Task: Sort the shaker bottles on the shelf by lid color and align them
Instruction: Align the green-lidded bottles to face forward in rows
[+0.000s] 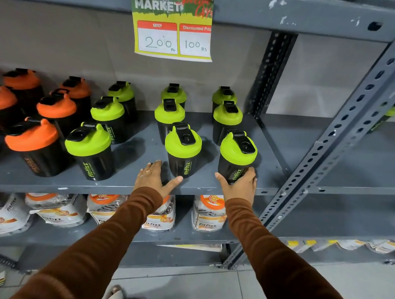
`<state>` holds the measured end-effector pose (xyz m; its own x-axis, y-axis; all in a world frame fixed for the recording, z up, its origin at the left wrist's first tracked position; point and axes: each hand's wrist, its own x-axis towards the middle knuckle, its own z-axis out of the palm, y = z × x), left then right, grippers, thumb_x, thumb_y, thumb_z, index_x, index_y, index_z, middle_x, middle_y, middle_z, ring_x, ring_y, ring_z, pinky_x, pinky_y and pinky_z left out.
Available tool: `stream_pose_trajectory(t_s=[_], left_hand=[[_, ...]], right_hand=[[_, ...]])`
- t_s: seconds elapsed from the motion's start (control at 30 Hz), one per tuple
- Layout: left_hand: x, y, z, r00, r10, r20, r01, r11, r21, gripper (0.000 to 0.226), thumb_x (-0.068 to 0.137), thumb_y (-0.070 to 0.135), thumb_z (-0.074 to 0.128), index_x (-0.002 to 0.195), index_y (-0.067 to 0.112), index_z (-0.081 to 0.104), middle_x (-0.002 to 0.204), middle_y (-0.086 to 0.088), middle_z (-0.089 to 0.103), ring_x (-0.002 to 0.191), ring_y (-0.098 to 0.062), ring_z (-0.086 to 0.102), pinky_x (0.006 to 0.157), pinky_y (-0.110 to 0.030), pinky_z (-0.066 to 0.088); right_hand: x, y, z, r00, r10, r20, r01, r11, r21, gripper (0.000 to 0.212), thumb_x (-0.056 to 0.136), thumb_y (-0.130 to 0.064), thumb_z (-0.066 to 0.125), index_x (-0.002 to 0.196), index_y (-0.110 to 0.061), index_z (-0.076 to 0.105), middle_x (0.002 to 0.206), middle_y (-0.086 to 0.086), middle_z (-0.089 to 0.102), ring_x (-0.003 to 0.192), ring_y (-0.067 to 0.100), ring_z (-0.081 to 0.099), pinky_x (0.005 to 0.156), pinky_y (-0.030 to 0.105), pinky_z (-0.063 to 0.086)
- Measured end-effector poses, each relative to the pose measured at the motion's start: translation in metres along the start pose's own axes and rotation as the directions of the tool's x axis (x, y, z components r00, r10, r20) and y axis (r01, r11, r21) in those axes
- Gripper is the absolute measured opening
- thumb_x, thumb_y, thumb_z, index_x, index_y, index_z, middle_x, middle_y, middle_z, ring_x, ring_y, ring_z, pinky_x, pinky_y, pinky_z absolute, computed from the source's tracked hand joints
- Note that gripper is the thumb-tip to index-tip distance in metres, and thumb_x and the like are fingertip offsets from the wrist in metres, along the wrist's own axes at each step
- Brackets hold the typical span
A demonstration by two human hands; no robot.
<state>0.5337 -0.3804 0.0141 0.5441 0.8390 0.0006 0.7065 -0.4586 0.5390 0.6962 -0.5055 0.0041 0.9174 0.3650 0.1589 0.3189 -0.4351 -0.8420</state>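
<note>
Black shaker bottles stand on the grey shelf [130, 184]. Orange-lidded ones [32, 138] fill the left part. Green-lidded ones form three columns to the right. My left hand [154, 178] lies flat on the shelf, fingers apart, its thumb touching the base of the front middle green-lid bottle [183, 146]. My right hand [240, 186] wraps around the base of the front right green-lid bottle [237, 151], thumb on its left and fingers on its right. Another front green-lid bottle [89, 148] stands further left, beside the orange ones.
A price sign [173, 27] hangs from the upper shelf edge. A perforated metal upright [344, 129] bounds the shelf on the right, with one more green-lid bottle [385, 118] beyond it. Packaged jars [209, 216] sit on the shelf below.
</note>
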Motion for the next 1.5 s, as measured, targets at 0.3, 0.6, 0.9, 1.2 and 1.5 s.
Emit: stream_pose_trajectory(t_s=[0.3, 0.6, 0.9, 1.2, 1.5], left_hand=[[0.008, 0.034, 0.015, 0.986, -0.139, -0.093, 0.069, 0.844, -0.532, 0.108, 0.052, 0.036, 0.085, 0.138, 0.016, 0.023, 0.138, -0.011, 0.045, 0.126, -0.030, 0.042, 0.107, -0.045, 0.036], [0.015, 0.013, -0.002, 0.987, -0.136, -0.086, 0.079, 0.874, -0.479, 0.074, 0.058, 0.029, 0.083, 0.120, 0.012, 0.047, 0.120, -0.013, 0.061, 0.111, -0.033, 0.056, 0.099, -0.042, 0.044], [0.008, -0.001, -0.015, 0.998, -0.049, -0.024, 0.033, 0.889, -0.457, 0.075, 0.059, 0.022, 0.083, 0.122, 0.014, 0.043, 0.126, -0.010, 0.057, 0.114, -0.030, 0.053, 0.100, -0.039, 0.042], [-0.007, 0.002, -0.016, 0.993, -0.109, -0.036, 0.084, 0.904, -0.420, 0.065, 0.066, 0.025, 0.079, 0.120, 0.009, 0.047, 0.124, -0.014, 0.059, 0.112, -0.032, 0.055, 0.098, -0.039, 0.043], [-0.013, 0.004, -0.020, 0.995, -0.104, -0.002, 0.096, 0.922, -0.374, 0.064, 0.071, 0.026, 0.074, 0.124, 0.009, 0.043, 0.129, -0.014, 0.055, 0.116, -0.035, 0.052, 0.099, -0.043, 0.041]], right_hand=[[0.011, -0.003, -0.004, 0.995, -0.071, 0.068, 0.052, 0.967, 0.250, 0.110, 0.055, -0.019, 0.087, 0.139, -0.007, 0.018, 0.141, 0.015, 0.037, 0.128, 0.026, 0.040, 0.111, 0.039, 0.034], [0.021, 0.001, -0.008, 0.988, -0.069, 0.139, 0.043, 0.982, 0.182, 0.099, 0.057, -0.007, 0.084, 0.136, -0.005, 0.024, 0.135, 0.017, 0.045, 0.122, 0.030, 0.047, 0.107, 0.037, 0.037], [0.020, -0.001, -0.009, 0.986, -0.057, 0.154, 0.033, 0.988, 0.152, 0.100, 0.056, -0.004, 0.084, 0.136, -0.007, 0.023, 0.134, 0.017, 0.047, 0.122, 0.032, 0.047, 0.107, 0.037, 0.036], [0.016, -0.007, -0.020, 0.981, -0.025, 0.194, 0.008, 0.996, 0.089, 0.090, 0.058, -0.013, 0.085, 0.130, -0.006, 0.032, 0.128, 0.018, 0.054, 0.118, 0.034, 0.051, 0.101, 0.037, 0.041], [0.014, -0.008, -0.023, 0.974, -0.031, 0.226, 0.015, 0.997, 0.074, 0.100, 0.056, -0.008, 0.086, 0.135, -0.008, 0.025, 0.135, 0.016, 0.048, 0.124, 0.032, 0.046, 0.105, 0.036, 0.036]])
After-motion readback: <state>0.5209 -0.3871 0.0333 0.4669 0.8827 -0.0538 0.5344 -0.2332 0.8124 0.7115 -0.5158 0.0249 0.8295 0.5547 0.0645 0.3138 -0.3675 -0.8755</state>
